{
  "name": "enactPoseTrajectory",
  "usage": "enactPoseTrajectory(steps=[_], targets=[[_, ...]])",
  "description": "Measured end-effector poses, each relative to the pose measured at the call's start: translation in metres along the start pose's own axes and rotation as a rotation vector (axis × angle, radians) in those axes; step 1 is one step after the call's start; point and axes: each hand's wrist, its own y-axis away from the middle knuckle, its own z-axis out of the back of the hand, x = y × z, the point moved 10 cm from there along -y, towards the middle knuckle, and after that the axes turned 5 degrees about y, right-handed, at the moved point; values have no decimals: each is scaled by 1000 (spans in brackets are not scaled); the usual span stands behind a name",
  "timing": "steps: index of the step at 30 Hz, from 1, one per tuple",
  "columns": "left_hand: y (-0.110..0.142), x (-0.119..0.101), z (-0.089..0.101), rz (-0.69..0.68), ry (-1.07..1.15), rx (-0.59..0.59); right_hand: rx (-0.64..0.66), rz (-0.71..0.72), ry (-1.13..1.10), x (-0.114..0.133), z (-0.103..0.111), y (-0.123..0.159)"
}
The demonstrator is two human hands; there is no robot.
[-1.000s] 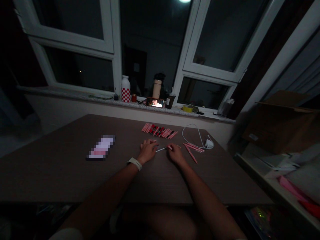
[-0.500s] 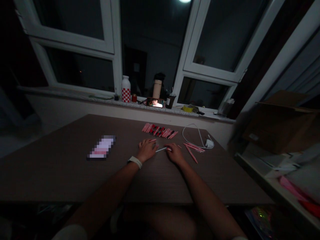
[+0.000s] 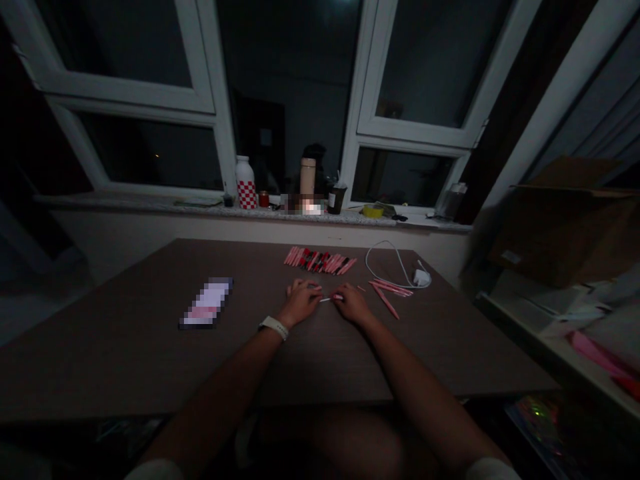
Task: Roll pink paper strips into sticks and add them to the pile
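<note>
Over the middle of the table (image 3: 240, 360), my left hand (image 3: 301, 301) is closed, with a pink pen barrel (image 3: 315, 287) at its fingers. Opposite it, my right hand (image 3: 353, 304) pinches another pink pen piece (image 3: 338, 297). A thin white pen refill (image 3: 325, 299) spans the gap between both hands; its ends are hidden by the fingers. Beyond the hands lies a row of pink, red and black pens (image 3: 320, 261). Several loose pink pen parts (image 3: 385, 301) rest right of my right hand, with a small pink piece (image 3: 361, 289) near its knuckles.
A phone (image 3: 207, 303) lies at the left of the table. The white charger (image 3: 421, 277) and its looped cable sit at the right. Along the windowsill stand a checkered bottle (image 3: 246, 183), a beige flask (image 3: 308, 176) and a dark cup (image 3: 337, 199). A cardboard box (image 3: 565, 233) is at the right.
My hands have come closer together, and less of the white refill shows between them. The camera view has shifted slightly. The pen row and loose parts lie as before.
</note>
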Motion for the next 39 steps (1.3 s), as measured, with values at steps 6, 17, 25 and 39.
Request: enactPoseTrajectory(steps=[6, 17, 25, 39], targets=[[-1, 5, 4, 45, 0, -15, 44, 2, 6, -1, 1, -2], [1, 15, 9, 133, -12, -60, 97, 70, -56, -4, 11, 2], [-1, 13, 5, 104, -9, -16, 154, 28, -116, -27, 6, -1], [0, 4, 2, 59, -40, 36, 156, -24, -229, -44, 11, -2]])
